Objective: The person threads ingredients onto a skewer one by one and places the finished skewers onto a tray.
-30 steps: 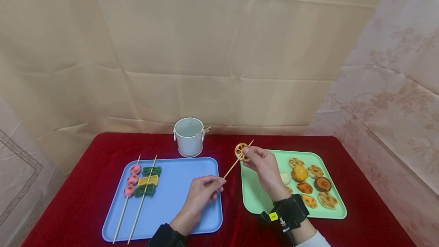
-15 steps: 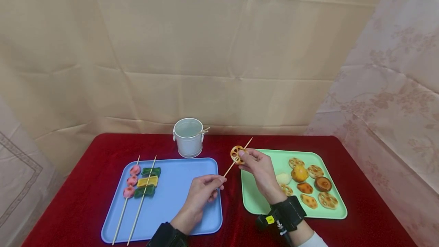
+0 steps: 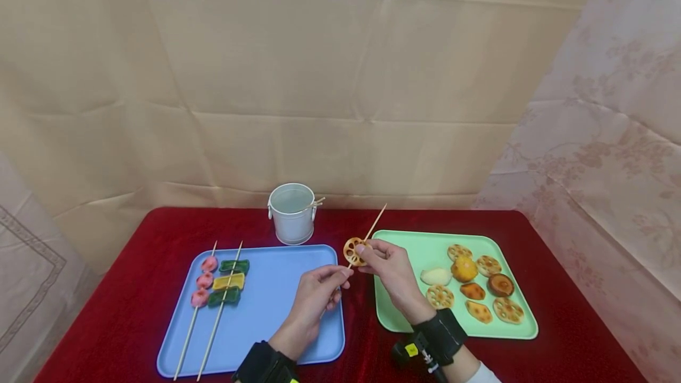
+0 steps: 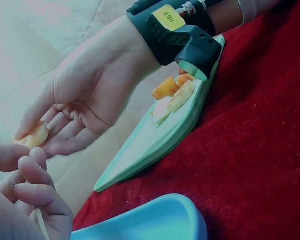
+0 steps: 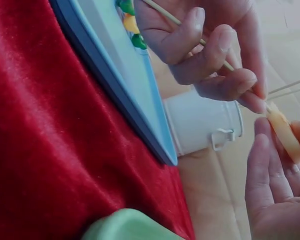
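My left hand (image 3: 314,300) pinches a bamboo skewer (image 3: 376,221) between thumb and fingers, near the blue tray's right edge. The skewer slants up to the right, its pointed end rising past my right hand (image 3: 393,276). Thumb and fingers of the right hand pinch a round lotus root slice (image 3: 352,251), which is threaded on the skewer close to the left fingertips. In the right wrist view, the slice (image 5: 286,132) is edge-on, just beyond the left fingertips, while the skewer's lower part (image 5: 162,11) runs back through the left hand.
The blue tray (image 3: 276,336) bears two filled skewers, one with pink balls (image 3: 204,280), one with green and yellow pieces (image 3: 229,281). On the green tray (image 3: 393,312) lie lotus slices (image 3: 440,297), a mushroom (image 3: 500,285) and several other pieces. A white bucket (image 3: 292,223) holding sticks stands behind.
My right hand has moved left and down along the skewer, sliding the lotus root slice to the left fingertips. More of the pointed end now shows above it. The left hand has barely moved.
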Tool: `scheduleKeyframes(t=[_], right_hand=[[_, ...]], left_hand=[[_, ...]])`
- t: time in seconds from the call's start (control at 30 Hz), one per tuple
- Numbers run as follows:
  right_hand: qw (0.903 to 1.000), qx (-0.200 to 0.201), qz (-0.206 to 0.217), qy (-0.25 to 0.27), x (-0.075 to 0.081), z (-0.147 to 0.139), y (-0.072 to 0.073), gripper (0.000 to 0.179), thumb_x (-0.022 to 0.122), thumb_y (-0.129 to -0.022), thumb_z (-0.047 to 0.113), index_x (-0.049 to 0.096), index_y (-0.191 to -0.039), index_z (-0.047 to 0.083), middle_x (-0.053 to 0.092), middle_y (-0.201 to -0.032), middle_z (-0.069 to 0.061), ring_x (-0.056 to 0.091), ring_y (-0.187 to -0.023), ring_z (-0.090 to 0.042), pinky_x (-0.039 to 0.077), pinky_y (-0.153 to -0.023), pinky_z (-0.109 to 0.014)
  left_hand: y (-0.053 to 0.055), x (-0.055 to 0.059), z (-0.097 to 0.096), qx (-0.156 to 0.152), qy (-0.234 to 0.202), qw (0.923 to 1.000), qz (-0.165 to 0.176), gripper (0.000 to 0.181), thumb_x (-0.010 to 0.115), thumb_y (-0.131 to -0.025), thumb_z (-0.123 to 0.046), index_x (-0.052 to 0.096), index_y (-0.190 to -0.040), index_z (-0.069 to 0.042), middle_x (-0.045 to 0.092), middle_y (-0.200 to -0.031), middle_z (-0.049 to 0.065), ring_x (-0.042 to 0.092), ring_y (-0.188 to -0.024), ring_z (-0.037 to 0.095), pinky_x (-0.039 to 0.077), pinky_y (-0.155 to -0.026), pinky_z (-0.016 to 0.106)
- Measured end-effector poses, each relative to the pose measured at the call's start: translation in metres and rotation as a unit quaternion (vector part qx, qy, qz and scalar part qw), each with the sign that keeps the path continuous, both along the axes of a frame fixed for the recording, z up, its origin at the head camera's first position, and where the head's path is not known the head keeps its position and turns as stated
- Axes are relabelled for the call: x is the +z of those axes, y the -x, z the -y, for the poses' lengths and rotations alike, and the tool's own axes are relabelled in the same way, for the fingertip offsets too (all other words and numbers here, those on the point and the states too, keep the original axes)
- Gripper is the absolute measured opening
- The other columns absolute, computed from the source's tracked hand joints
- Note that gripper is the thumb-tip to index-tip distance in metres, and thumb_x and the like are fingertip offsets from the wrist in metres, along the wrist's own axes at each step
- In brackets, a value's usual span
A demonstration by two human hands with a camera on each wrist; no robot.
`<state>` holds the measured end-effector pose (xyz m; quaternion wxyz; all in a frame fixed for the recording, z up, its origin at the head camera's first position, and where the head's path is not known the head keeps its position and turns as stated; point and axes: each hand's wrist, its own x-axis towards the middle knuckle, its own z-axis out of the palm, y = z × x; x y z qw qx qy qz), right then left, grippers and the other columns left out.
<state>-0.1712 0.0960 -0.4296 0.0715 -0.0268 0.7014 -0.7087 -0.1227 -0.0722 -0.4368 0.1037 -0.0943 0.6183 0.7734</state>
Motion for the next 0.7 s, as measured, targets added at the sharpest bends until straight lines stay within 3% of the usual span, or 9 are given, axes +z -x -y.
scheduleKeyframes(t=[0.4, 0.57, 0.7], right_hand=[[0.9991, 0.028, 0.006, -0.032, -0.001, 0.001, 0.002, 0.041, 0.072, -0.099, 0.027, 0.068, -0.122, -0.006, 0.075, -0.107, -0.015, 0.074, -0.09, -0.019, 0.06, -0.082, -0.034], [0.9944, 0.053, -0.012, -0.09, 0.006, -0.015, 0.008, 0.045, 0.068, -0.101, 0.035, 0.066, -0.125, -0.004, 0.074, -0.109, -0.015, 0.073, -0.097, -0.027, 0.059, -0.088, -0.038], [0.9839, 0.082, -0.043, -0.153, 0.01, -0.043, 0.013, 0.043, 0.066, -0.103, 0.034, 0.066, -0.125, -0.004, 0.074, -0.113, -0.018, 0.071, -0.104, -0.034, 0.057, -0.092, -0.039]], left_hand=[[0.001, -0.004, 0.007, 0.003, 0.014, 0.9999, -0.008, 0.023, 0.072, -0.096, -0.02, 0.075, -0.107, -0.001, 0.065, -0.075, -0.003, 0.048, -0.055, 0.006, 0.036, -0.048, 0.019], [0.001, -0.007, 0.017, 0.012, 0.03, 0.9993, -0.019, 0.025, 0.073, -0.096, -0.02, 0.075, -0.108, 0.001, 0.065, -0.075, -0.002, 0.048, -0.055, 0.006, 0.036, -0.048, 0.019], [0.001, -0.009, 0.023, 0.016, 0.044, 0.9987, -0.02, 0.027, 0.074, -0.096, -0.022, 0.074, -0.109, 0.002, 0.065, -0.075, -0.001, 0.048, -0.056, 0.006, 0.036, -0.049, 0.02]])
